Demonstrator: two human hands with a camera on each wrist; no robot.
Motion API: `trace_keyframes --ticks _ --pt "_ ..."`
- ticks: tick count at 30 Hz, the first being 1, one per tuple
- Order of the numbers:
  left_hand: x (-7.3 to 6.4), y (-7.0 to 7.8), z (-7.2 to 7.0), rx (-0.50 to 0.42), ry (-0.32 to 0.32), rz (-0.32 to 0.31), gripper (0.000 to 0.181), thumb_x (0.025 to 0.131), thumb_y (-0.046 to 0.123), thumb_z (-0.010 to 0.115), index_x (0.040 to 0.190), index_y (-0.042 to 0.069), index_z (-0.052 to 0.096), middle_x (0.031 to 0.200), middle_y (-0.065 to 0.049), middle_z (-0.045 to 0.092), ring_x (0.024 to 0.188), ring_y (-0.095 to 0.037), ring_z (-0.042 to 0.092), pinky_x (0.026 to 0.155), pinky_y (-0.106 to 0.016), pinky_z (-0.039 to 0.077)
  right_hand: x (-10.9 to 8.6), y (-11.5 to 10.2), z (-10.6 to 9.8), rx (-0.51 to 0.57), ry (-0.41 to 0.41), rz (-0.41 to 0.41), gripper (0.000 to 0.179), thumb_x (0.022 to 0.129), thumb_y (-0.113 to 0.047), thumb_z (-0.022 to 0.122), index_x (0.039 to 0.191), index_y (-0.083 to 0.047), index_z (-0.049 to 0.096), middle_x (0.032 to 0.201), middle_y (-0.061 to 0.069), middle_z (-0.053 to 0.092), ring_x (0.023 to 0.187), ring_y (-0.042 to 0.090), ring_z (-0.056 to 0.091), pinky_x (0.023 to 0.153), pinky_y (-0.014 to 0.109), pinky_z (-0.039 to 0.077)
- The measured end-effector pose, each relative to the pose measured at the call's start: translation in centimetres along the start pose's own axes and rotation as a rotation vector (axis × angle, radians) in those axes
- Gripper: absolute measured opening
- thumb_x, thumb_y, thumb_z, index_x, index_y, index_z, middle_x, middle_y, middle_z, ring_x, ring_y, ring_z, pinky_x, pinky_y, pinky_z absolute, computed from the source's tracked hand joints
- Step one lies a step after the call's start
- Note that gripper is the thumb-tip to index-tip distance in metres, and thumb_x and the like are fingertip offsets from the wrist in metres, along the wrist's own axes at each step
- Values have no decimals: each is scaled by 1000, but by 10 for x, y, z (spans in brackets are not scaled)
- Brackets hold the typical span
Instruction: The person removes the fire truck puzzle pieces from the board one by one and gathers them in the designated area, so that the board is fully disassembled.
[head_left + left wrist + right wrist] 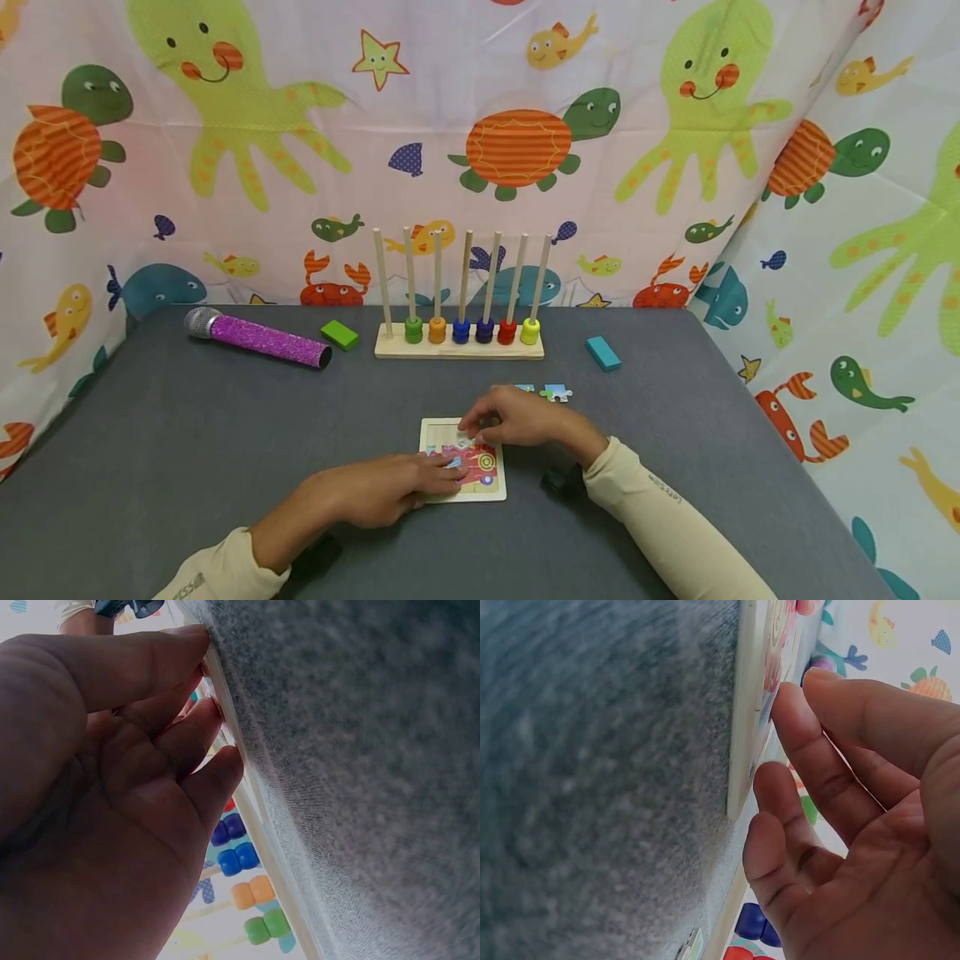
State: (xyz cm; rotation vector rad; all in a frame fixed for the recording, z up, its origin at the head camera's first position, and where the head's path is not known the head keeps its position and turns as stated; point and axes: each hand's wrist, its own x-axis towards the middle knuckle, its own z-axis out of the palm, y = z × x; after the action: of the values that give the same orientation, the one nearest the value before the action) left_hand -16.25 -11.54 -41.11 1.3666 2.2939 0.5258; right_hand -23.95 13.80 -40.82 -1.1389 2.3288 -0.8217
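Observation:
A small wooden jigsaw board (438, 422) with a pale frame and a red vehicle picture (480, 468) lies flat on the table. My left hand (382, 490) rests its extended fingers over the board's left part; in the left wrist view its fingertips (229, 761) meet the board's edge. My right hand (517, 415) reaches over the upper right of the board, fingertips at a pale puzzle piece (465, 438). In the right wrist view the index fingertip (786, 697) touches the board's face, the thumb beside it. Two loose jigsaw pieces (557, 392) lie beyond the right hand.
Behind the board stands a wooden peg rack (459, 352) with coloured beads. A purple glitter microphone (262, 340) and a green block (340, 335) lie at the back left, a blue block (603, 353) at the back right. A printed sea-animal curtain (450, 83) hangs behind the table.

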Motion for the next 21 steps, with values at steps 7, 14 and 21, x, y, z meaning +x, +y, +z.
trace_keyframes --ticks 7,14,21 --pt "0 1 -3 -26 -11 -29 45 99 2 53 141 16 53 149 8 42 141 -19 29 110 -43 31 1 -5 -1 -55 11 -10 24 90 -4 66 113 -8 72 95 -7 67 88 13 54 79 31 47" --pt "-2 1 -3 -13 -3 -16 44 99 3 53 141 15 54 148 6 43 141 -20 31 109 -45 32 5 -9 3 -101 23 -35 26 90 -2 66 116 -7 71 99 -2 66 87 10 58 79 28 50" --pt "-2 0 0 -11 4 -3 45 98 1 52 141 15 54 148 6 44 140 -21 32 108 -44 33 4 -13 7 -176 37 37 29 89 -4 68 117 -11 70 106 1 58 93 16 55 82 28 48"
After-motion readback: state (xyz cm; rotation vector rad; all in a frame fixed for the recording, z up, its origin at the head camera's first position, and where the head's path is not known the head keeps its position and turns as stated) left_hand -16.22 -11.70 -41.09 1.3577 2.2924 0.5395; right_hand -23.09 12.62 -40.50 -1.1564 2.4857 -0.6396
